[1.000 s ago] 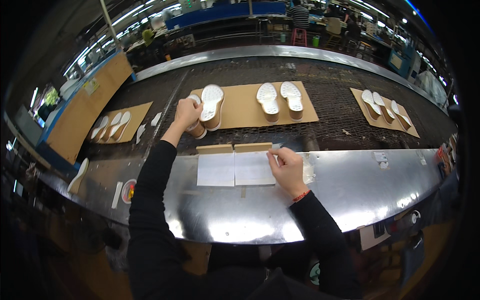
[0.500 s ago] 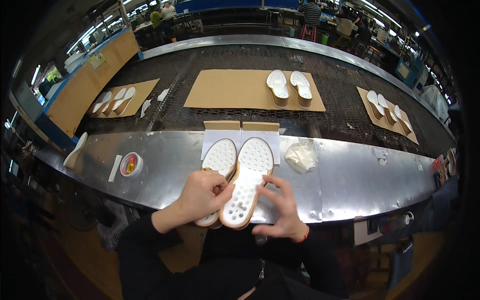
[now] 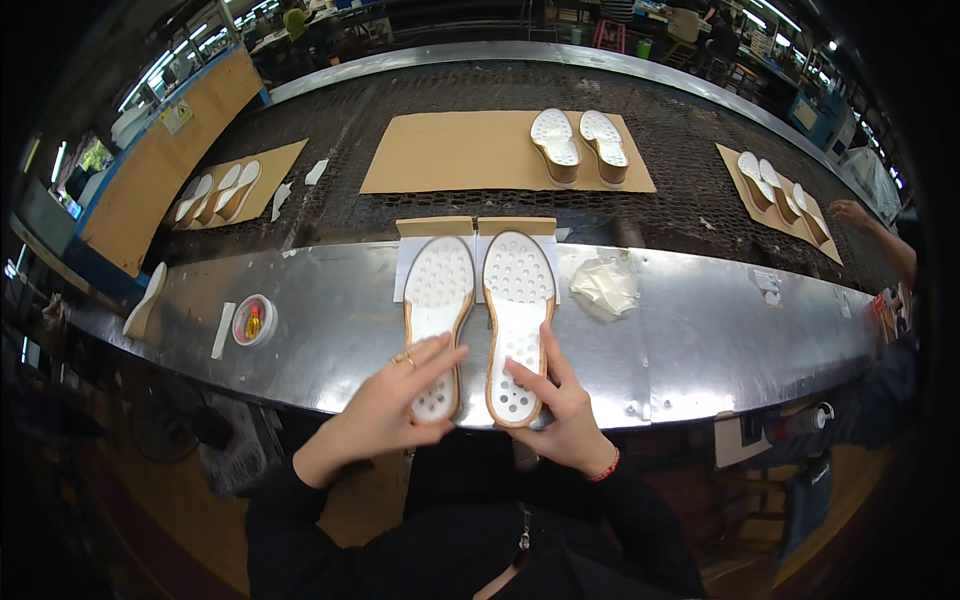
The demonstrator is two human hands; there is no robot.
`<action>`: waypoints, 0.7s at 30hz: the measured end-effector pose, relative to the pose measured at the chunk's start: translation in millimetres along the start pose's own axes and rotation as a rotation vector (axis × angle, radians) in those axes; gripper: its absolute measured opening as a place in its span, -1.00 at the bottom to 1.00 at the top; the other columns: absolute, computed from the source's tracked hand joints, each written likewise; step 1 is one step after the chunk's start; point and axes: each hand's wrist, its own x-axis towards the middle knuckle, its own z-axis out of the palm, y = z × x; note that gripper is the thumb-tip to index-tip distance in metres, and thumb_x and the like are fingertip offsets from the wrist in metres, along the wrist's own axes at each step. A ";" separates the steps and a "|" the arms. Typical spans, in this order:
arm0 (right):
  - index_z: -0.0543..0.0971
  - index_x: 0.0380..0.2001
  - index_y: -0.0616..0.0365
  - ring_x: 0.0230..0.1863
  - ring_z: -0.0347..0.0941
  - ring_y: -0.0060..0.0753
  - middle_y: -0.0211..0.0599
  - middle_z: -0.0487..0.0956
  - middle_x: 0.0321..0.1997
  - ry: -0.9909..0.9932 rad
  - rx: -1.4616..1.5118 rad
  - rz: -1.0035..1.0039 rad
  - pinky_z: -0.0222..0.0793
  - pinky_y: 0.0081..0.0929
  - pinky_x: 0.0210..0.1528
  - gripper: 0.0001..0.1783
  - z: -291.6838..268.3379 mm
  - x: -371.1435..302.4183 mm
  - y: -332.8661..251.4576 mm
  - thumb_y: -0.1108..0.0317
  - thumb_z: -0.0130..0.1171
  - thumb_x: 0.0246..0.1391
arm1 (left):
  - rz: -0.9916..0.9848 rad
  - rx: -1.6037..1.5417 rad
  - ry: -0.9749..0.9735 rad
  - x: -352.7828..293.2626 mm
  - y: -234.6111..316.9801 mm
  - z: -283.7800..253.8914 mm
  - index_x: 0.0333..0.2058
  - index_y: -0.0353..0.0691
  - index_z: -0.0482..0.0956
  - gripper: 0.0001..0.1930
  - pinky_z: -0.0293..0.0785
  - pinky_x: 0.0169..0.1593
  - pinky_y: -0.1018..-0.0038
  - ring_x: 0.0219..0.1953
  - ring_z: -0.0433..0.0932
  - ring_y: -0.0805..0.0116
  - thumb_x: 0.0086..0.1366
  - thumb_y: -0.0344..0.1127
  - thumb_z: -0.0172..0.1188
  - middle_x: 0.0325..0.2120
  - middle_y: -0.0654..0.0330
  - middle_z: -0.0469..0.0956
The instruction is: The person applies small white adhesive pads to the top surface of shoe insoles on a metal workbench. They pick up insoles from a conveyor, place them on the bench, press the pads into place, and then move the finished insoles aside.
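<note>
Two white perforated shoe soles with tan rims are laid side by side, bottoms up, on a shiny metal workbench (image 3: 700, 330) directly in front of the seated person. The left sole (image 3: 438, 320) and the right sole (image 3: 517, 320) lie parallel, toes pointing away, their toe ends resting over two white paper sheets (image 3: 405, 270) at the bench's far edge; this placement appears meant to keep the pair aligned and matched.

The left hand (image 3: 400, 400) is laid flat over the heel of the left sole, fingers spread and extended, pressing down rather than grasping; a ring is seen on one finger. The right hand (image 3: 560, 405) rests against the heel of the right sole, thumb on the perforated face and fingers along its outer edge, loosely open and not closed around it. Both soles seem to be steadied against the bench.

A crumpled pale cloth (image 3: 605, 285) lies just beside the right sole. A small round tape roll (image 3: 253, 320) sits well to the left. Beyond the bench, a dark mesh conveyor (image 3: 330, 150) carries brown cardboard sheets (image 3: 460, 150) bearing further pairs of soles (image 3: 580, 145). At the right edge, another person's hand (image 3: 850, 212) reaches toward one sheet.
</note>
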 end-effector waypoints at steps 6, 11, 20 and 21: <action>0.57 0.13 0.10 0.42 0.18 0.28 0.38 0.00 0.48 0.001 0.071 0.025 0.30 -0.14 0.32 -0.21 -0.1 3.3 2.1 0.35 0.59 -0.31 | 0.018 0.061 -0.086 7.8 -10.5 -12.8 0.32 -0.12 0.31 -0.03 0.25 0.33 0.18 0.31 0.29 -0.16 -0.15 -0.24 0.52 0.28 -0.22 0.27; 0.55 0.14 0.13 0.39 0.22 0.29 0.39 -0.01 0.48 -0.007 0.003 0.004 0.35 -0.17 0.28 -0.23 -1.1 3.7 -1.4 0.36 0.57 -0.25 | 0.039 -0.079 -0.075 11.9 -16.1 -23.6 0.30 -0.17 0.33 -0.03 0.27 0.31 0.18 0.27 0.35 -0.14 -0.11 -0.09 0.57 0.24 -0.21 0.35; 0.49 0.16 0.28 0.46 0.08 0.21 0.25 0.08 0.47 0.175 0.125 0.047 0.06 -0.01 0.41 -0.15 0.7 -3.2 9.3 -0.04 0.49 -0.13 | -0.289 0.146 0.624 61.0 -202.8 -71.3 0.00 -0.30 0.60 -0.40 0.38 0.20 0.21 0.08 0.53 -0.01 0.10 0.02 0.42 0.02 -0.06 0.57; 0.50 0.13 0.27 0.44 0.12 0.20 0.22 0.10 0.46 0.218 0.154 0.078 0.07 -0.01 0.40 -0.20 0.9 -4.9 9.6 -0.01 0.47 -0.10 | -0.368 0.202 0.698 65.6 -229.6 -77.9 -0.01 -0.29 0.61 -0.41 0.34 0.22 0.19 0.12 0.49 -0.03 0.11 0.04 0.40 0.03 -0.08 0.56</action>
